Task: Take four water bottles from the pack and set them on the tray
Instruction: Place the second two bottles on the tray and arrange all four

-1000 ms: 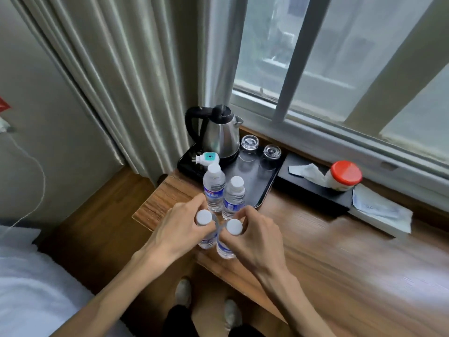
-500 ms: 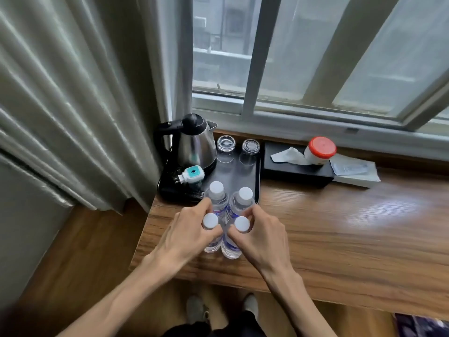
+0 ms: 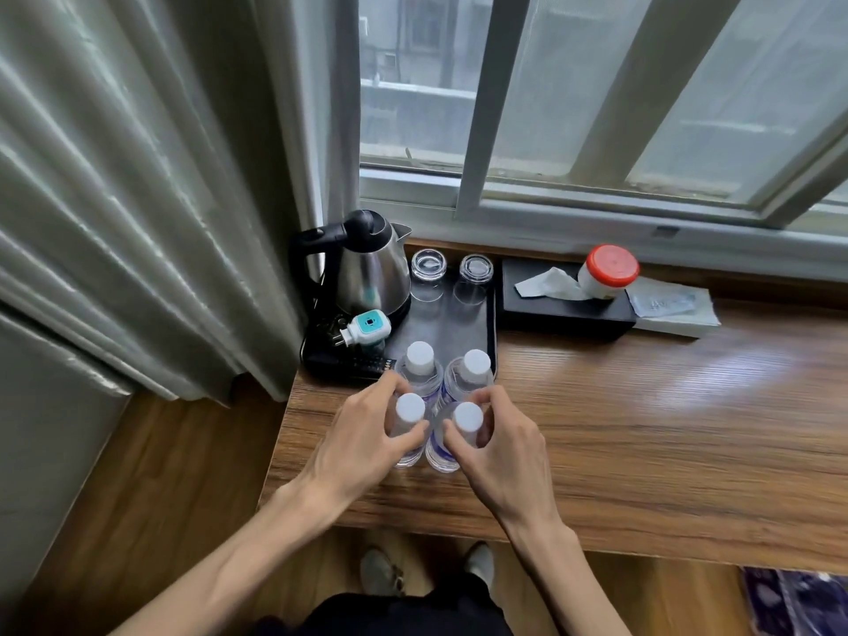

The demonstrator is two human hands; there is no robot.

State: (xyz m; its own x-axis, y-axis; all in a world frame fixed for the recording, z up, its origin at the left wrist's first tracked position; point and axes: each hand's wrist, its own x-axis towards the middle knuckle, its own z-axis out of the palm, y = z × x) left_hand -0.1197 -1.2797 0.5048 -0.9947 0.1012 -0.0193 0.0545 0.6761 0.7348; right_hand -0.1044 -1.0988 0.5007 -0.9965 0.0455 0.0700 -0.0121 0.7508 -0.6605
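Observation:
Several clear water bottles with white caps stand together in a tight square at the near end of the black tray (image 3: 463,321). The two far bottles (image 3: 420,355) (image 3: 476,362) stand on the tray's front part. My left hand (image 3: 362,436) grips the near left bottle (image 3: 410,408) around its neck. My right hand (image 3: 500,445) grips the near right bottle (image 3: 467,416) the same way. The two near bottles' bases (image 3: 440,456) rest on the wooden desk (image 3: 642,429), in front of the tray's near edge. No pack is in view.
A steel kettle (image 3: 369,270), a white and teal plug adapter (image 3: 367,328) and two upturned glasses (image 3: 429,268) (image 3: 476,268) fill the tray's back. A black tissue box (image 3: 564,309) with a red-lidded jar (image 3: 608,270) lies to the right. Curtains (image 3: 137,199) hang at left.
The view has swung so the desk is seen more squarely. Both hands and the two near bottles have moved in close to the far pair, and both grips stay the same.

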